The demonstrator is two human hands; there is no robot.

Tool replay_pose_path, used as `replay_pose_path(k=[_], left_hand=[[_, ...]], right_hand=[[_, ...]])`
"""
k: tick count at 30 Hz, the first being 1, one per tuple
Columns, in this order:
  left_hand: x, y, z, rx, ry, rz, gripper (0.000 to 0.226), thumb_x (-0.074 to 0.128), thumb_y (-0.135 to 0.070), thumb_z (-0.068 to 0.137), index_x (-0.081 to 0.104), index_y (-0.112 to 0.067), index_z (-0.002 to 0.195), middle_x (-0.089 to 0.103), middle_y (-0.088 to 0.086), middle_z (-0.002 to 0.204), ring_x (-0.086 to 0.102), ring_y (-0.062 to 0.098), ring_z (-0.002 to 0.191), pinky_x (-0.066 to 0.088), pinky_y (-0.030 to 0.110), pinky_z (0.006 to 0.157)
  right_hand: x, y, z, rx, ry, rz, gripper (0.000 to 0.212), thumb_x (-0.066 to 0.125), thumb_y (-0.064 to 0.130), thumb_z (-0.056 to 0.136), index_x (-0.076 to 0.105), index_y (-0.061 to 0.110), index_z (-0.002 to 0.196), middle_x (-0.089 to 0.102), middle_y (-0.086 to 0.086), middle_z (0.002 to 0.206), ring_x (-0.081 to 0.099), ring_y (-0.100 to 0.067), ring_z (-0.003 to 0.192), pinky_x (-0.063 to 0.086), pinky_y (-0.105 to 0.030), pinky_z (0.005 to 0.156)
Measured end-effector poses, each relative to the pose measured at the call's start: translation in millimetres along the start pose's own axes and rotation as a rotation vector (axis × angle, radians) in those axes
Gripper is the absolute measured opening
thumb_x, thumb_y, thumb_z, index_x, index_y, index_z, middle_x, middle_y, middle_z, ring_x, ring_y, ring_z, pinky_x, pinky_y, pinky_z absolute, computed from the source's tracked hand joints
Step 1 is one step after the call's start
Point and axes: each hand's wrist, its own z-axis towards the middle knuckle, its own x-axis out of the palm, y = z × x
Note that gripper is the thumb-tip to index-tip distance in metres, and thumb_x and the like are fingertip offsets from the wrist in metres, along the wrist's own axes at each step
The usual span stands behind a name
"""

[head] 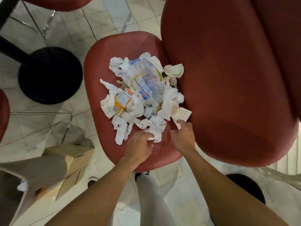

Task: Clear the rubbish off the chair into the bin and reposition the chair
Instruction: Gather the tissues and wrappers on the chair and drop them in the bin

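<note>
A red padded chair seat point(97, 66) holds a heap of rubbish point(143, 93): crumpled white tissues, a clear plastic bag and an orange wrapper point(122, 101). The chair's red backrest point(228, 79) rises on the right. My left hand point(138, 147) reaches over the seat's near edge, its fingertips touching a crumpled tissue point(156, 132) at the heap's near side. My right hand point(184, 136) is beside it, fingers spread and touching a dotted paper napkin point(182, 116). Neither hand has anything clearly gripped. A brown cardboard box point(53, 168) used as a bin stands at lower left.
A black round table base point(50, 75) and its post stand left of the chair. Chrome chair legs point(47, 23) cross the white tiled floor. Another red seat point(53, 2) is at top left. My leg and shoe point(143, 175) are under the seat's near edge.
</note>
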Motion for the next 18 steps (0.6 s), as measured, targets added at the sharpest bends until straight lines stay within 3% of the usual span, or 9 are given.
replay_pose_path(k=[9, 11, 14, 18], left_hand=[[53, -6, 43, 0.026, 0.085, 0.288, 0.055, 0.062, -0.036, 0.086, 0.043, -0.035, 0.137, 0.041, 0.002, 0.141, 0.043, 0.023, 0.124, 0.046, 0.038, 0.094], [58, -4, 48, 0.025, 0.087, 0.303, 0.054, 0.062, -0.033, 0.087, 0.043, -0.035, 0.137, 0.042, 0.003, 0.138, 0.043, 0.024, 0.124, 0.048, 0.039, 0.092], [61, 1, 52, 0.029, 0.06, 0.217, 0.044, 0.062, -0.017, 0.086, 0.055, -0.031, 0.128, 0.05, 0.003, 0.128, 0.045, 0.025, 0.121, 0.051, 0.04, 0.089], [54, 2, 49, -0.005, 0.076, 0.117, 0.036, 0.057, -0.007, 0.087, 0.065, -0.024, 0.118, 0.059, 0.004, 0.114, 0.057, 0.025, 0.106, 0.051, 0.04, 0.084]], right_hand=[[19, -17, 51, -0.061, -0.001, -0.146, 0.079, 0.069, 0.032, 0.081, 0.025, 0.036, 0.147, 0.023, -0.008, 0.147, 0.035, -0.031, 0.129, 0.042, -0.044, 0.101], [24, -19, 57, -0.066, 0.023, -0.153, 0.078, 0.067, 0.027, 0.083, 0.023, 0.04, 0.146, 0.026, -0.008, 0.145, 0.039, -0.031, 0.127, 0.043, -0.044, 0.102], [25, -22, 60, -0.086, 0.028, -0.181, 0.073, 0.054, 0.007, 0.083, 0.027, 0.039, 0.143, 0.041, -0.007, 0.13, 0.054, -0.033, 0.109, 0.05, -0.045, 0.09], [22, -25, 53, -0.088, -0.036, -0.145, 0.076, 0.047, -0.003, 0.078, 0.033, 0.033, 0.143, 0.05, -0.011, 0.119, 0.055, -0.033, 0.104, 0.049, -0.043, 0.086]])
